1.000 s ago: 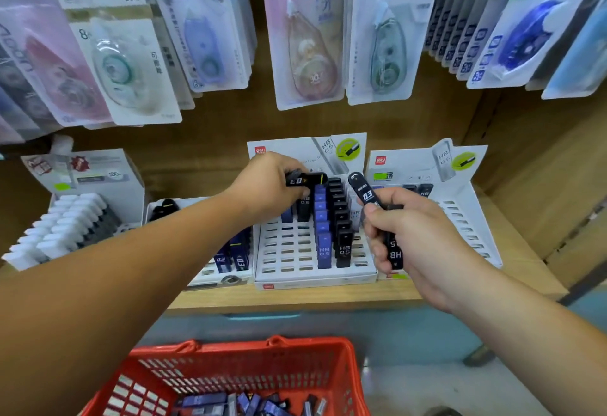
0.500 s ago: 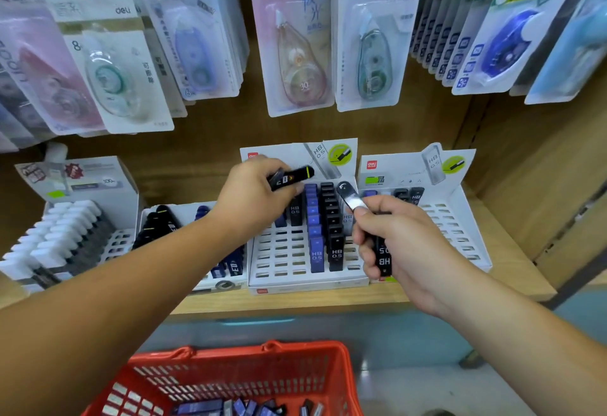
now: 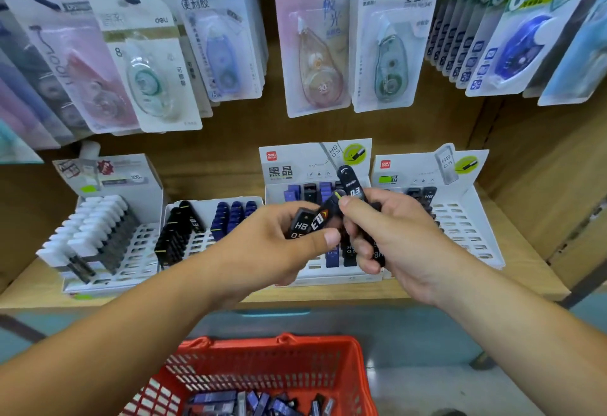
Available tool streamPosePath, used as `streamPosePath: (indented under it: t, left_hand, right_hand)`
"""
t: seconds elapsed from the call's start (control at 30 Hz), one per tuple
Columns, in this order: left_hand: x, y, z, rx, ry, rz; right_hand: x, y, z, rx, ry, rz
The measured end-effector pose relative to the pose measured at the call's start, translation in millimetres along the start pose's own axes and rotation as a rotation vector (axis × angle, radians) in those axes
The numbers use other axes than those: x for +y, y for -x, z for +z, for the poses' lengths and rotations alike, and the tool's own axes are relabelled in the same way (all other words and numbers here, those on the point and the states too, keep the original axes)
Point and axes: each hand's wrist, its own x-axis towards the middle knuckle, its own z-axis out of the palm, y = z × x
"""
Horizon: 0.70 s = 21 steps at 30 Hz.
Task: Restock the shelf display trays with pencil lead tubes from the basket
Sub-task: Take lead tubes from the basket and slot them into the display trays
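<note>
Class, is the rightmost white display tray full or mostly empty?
Mostly empty: the rightmost tray shows rows of bare slots, with only a few black tubes at its back.

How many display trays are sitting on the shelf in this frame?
4, side by side: far-left tray with white-capped items, second tray with dark tubes, centre tray behind the left hand and right hand, right tray. More could lie beyond the frame.

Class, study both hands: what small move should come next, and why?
Probably the right hand takes the 03 tube from the left hand: it holds an upright 03 tube too, leaving the HB 0.5 tube for the HB tray.
</note>
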Motion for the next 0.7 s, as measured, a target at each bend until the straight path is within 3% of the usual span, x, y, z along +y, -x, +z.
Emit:
streamPosePath:
  t: [0.13,0.2,0.43,0.6,0.7]
  left_hand:
    - [-6.9,18.1,-11.0,0.014,0.398,-0.101]
    - [-10.2,20.3,-15.2,0.061,0.453,-0.139]
    - [-7.2,-6.9,-9.2,0.203,0.09,-0.12]
    - [23.3,-37.1,25.1,0.168,-0.147,-0.018]
    - [34.9,-67.2,43.7,0.318,-0.254,0.133]
  right_hand:
    - [5.4,-3.0,8.9,0.001,-0.01,0.043]
    - [7.7,-4.2,9.1,0.005,-0.01,0.063]
    - [3.6,-1.8,-8.6,0.078,0.03,0.086]
    - [4.6,3.9,-64.9,0.329,0.019,0.091]
    - [8.9,7.9,-99.4,0.463,0.006,0.088]
